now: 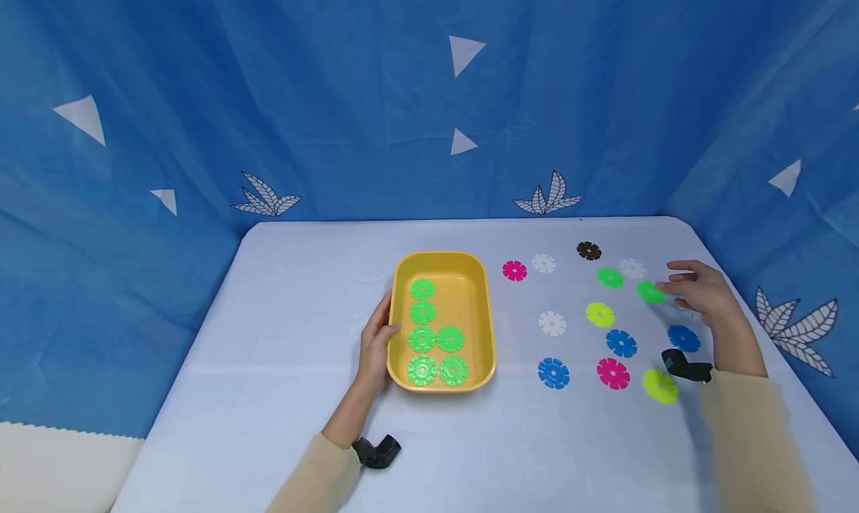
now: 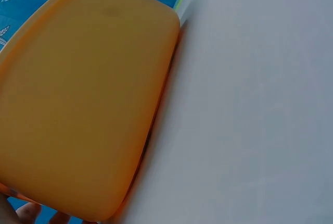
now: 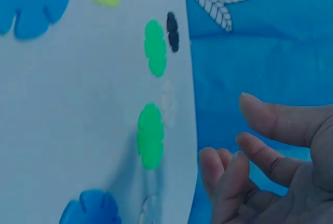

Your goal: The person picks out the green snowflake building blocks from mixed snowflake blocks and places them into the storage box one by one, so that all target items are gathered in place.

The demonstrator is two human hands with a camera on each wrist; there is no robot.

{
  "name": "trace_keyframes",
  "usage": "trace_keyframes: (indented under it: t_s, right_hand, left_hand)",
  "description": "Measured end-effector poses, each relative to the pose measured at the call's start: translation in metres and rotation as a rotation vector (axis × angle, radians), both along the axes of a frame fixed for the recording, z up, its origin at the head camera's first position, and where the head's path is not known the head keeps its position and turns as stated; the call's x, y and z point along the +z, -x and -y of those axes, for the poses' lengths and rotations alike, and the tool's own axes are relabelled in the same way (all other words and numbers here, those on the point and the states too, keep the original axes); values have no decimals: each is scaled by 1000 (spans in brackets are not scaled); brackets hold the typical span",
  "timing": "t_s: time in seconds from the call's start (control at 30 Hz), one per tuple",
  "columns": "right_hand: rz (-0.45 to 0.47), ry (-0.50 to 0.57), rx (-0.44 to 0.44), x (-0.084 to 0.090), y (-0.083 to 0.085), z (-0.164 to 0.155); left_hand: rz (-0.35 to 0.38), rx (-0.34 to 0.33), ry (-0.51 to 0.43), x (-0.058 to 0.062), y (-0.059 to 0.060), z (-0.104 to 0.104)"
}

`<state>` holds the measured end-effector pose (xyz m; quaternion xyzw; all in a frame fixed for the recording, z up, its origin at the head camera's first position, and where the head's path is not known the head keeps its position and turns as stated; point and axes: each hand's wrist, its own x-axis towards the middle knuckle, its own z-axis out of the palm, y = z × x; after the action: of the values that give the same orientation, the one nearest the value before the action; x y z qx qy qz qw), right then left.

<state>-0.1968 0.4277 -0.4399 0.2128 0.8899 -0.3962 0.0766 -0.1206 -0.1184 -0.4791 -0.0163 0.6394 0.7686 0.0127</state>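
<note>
— Green plastic, that's what I'm watching: a green disc (image 1: 650,292) near the table's right edge, toothed like a flower, lying flat just beside my right hand (image 1: 701,293).

— Has the hand got it?

— No. The fingers (image 3: 229,182) are loosely spread and hold nothing; they hover close to the disc, apart from it. I judge it light, stiff and thin, lying flush, so best pinched at the rim notches.

— And the other side?

— My left hand (image 1: 374,341) rests on the left wall of the yellow tray (image 1: 483,326), thumb hooked round the rim. The tray sits mid-table with six green discs (image 1: 423,339) inside.

— The surroundings?

— A smooth, pale table (image 1: 282,326), likely slippery. Scattered on its right half are blue, pink, white, yellow and black discs, another green one (image 1: 610,277) among them. Blue leaf-print curtain (image 1: 268,95) encloses the back and sides.
</note>
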Motion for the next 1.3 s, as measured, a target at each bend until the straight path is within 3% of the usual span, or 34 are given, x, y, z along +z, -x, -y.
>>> trace_keyframes:
  t_s: [0.07,0.17,0.5,0.73,1.3]
  right_hand:
    - [39,16,-25,22,-9,13]
    - [48,32,-9,27,-13,17]
    - [117,16,60,14,-10,20]
    - [153,-119,49,6,-8,23]
    - [191,-176,71,17,-3,31]
  left_hand:
    - [-1,0,-2,0,0,0]
    - [-3,-2,-3,0,0,0]
    - [7,0,-10,-1,-1,0]
    - [3,-3,-7,0,-1,0]
    - [-6,-3,3,1,1,2]
